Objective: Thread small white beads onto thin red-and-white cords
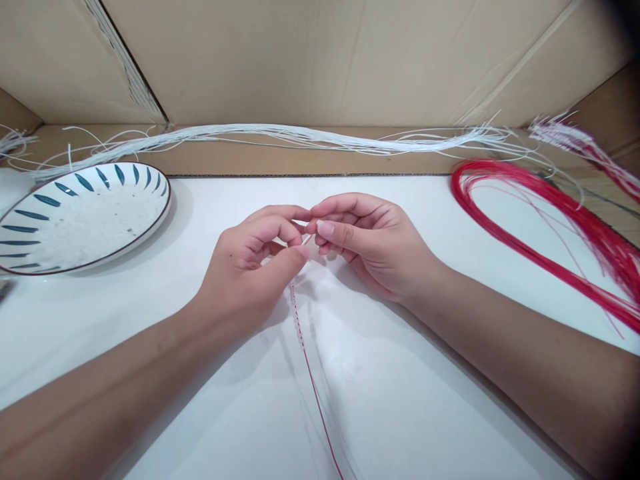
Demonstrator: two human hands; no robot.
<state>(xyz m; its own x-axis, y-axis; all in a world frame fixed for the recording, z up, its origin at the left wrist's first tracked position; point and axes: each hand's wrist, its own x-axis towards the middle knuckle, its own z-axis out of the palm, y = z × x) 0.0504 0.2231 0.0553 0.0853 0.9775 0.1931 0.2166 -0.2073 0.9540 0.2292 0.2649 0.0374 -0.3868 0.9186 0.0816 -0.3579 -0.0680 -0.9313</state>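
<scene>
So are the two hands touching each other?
Touching. The head view shows the left hand and the right hand meeting at their fingertips, with no gap, pinching the red and white cord that hangs down between them.

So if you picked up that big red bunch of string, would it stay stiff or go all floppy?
Probably floppy: the red cord bundle lies in a loose loop with thin strands straying off. It likely weighs very little, since each strand looks hair-thin. It may also tangle or shed strands, as the frayed ends near the table's right edge suggest.
</scene>
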